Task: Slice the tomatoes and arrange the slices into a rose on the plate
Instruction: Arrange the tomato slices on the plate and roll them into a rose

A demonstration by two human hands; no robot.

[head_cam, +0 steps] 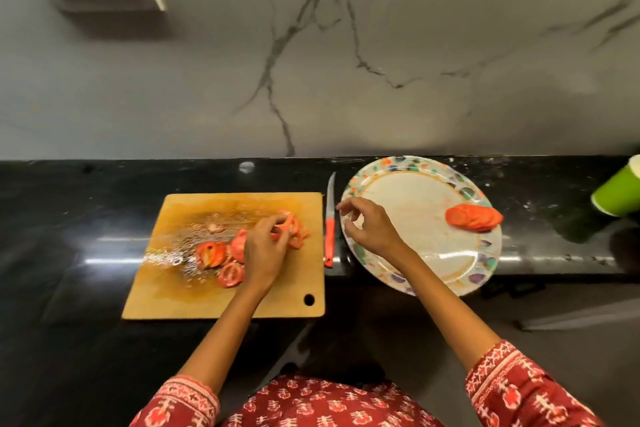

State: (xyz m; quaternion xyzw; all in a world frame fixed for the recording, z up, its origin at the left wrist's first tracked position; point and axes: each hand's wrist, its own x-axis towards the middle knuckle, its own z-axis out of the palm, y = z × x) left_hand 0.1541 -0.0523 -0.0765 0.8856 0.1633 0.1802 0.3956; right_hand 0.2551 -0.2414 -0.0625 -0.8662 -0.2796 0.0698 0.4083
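Left hand (265, 246) pinches tomato slice (284, 221), partly hiding pile; right hand (369, 227) loosely curled, empty, over plate (415, 198).

My left grip (265, 246) reaches forward, fingers curled and pinching a slice (284, 221). My right grip (369, 225) hangs just to its right, holding nothing, fingers loosely bent and spread. Both forearms are bare, with patterned red sleeves at the elbows.

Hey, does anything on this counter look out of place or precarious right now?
Yes. The round floral-rimmed plate juts past the black counter's front edge, so it could tip. Tomato juice is spread over the wooden cutting board. The red-handled knife lies flat between them.
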